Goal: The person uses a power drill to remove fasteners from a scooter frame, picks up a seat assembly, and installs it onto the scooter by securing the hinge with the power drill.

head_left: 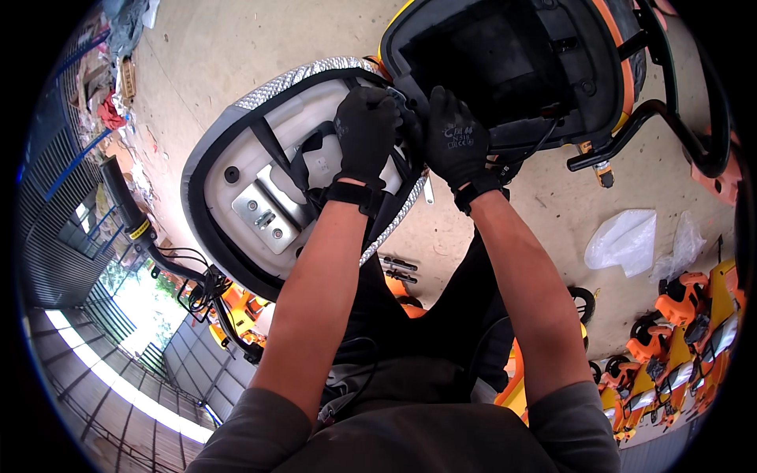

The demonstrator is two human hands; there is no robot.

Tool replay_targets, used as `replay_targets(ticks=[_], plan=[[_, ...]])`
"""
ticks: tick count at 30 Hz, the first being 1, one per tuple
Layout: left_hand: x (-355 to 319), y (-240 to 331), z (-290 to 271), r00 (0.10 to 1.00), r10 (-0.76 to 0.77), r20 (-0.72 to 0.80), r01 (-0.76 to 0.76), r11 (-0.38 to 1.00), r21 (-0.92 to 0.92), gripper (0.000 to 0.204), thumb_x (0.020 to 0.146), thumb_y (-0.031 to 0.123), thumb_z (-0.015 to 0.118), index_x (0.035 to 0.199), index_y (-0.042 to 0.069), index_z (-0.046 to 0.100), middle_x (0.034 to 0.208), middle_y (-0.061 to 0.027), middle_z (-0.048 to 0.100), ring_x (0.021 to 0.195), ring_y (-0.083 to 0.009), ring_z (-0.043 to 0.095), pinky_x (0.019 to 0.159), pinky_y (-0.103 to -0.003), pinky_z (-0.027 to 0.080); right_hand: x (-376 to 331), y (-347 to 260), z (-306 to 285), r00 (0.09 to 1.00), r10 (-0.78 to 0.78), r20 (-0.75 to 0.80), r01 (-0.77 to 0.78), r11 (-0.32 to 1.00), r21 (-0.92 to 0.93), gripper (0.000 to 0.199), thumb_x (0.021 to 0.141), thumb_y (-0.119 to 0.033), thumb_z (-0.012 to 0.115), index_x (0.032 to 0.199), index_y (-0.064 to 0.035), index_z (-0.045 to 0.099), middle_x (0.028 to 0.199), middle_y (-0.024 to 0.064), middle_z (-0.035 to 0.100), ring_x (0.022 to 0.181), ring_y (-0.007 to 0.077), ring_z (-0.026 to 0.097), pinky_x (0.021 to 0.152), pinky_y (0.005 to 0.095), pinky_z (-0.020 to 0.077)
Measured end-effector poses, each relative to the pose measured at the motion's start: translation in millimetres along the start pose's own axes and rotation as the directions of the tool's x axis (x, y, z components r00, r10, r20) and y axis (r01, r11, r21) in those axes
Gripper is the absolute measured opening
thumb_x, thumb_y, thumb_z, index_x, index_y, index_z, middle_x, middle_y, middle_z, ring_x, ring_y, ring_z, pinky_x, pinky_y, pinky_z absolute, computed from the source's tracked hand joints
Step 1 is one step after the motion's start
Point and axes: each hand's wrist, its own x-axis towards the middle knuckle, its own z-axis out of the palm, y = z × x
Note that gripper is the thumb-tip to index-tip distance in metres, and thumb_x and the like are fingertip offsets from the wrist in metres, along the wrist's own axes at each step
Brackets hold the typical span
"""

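A seat (pixel 223 197) lies tipped open with its pale underside up, showing a metal latch plate (pixel 264 217) and black straps. Beside it, on the right, is the black open storage compartment (pixel 585 118) of an orange and yellow vehicle. Both my hands wear black gloves and work close together where seat and compartment meet. My left hand (pixel 367 130) is closed over the seat's inner edge, its fingers curled. Bent fingers of my right hand (pixel 456 142) press together at the compartment's near left corner. Whatever small part either hand grips is hidden beneath the gloves.
A black handlebar grip (pixel 126 197) with cables stands at the left, and a black tube rail (pixel 631 134) at the right. Clear plastic wrap (pixel 623 241) lies on the concrete floor. Several orange vehicles (pixel 670 339) stand at lower right; rubbish (pixel 110 114) is heaped far left.
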Motion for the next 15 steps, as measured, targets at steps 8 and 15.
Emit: replay_targets(ticks=[8, 15], plan=[[7, -1, -10, 0.992, 0.056, 0.109, -0.065, 0.995, 0.081, 0.008, 0.086, 0.0, 0.061, 0.094, 0.001, 0.062, 0.078, -0.0084, 0.065, 0.062, -0.0154, 0.066, 0.055, -0.028, 0.055, 3, -1, -2, 1.0, 0.004, 0.007, -0.004, 0.999, 0.053, 0.053, 0.09, -0.041, 0.059, 0.119, 0.0025, 0.051, 0.112, 0.02, 0.061, 0.098, 0.0354, 0.063, 0.077, 0.0426, 0.054], [4, 21, -13, 0.979, -0.023, 0.205, 0.015, 0.999, 0.04, 0.033, 0.083, -0.006, 0.059, 0.116, -0.002, 0.057, 0.089, -0.0081, 0.062, 0.071, -0.0135, 0.065, 0.062, -0.025, 0.057, 3, -1, 0, 1.0, 0.01, -0.021, -0.009, 0.999, 0.052, 0.056, 0.09, -0.045, 0.058, 0.117, 0.0037, 0.052, 0.11, 0.0209, 0.06, 0.095, 0.035, 0.063, 0.075, 0.0423, 0.0542]])
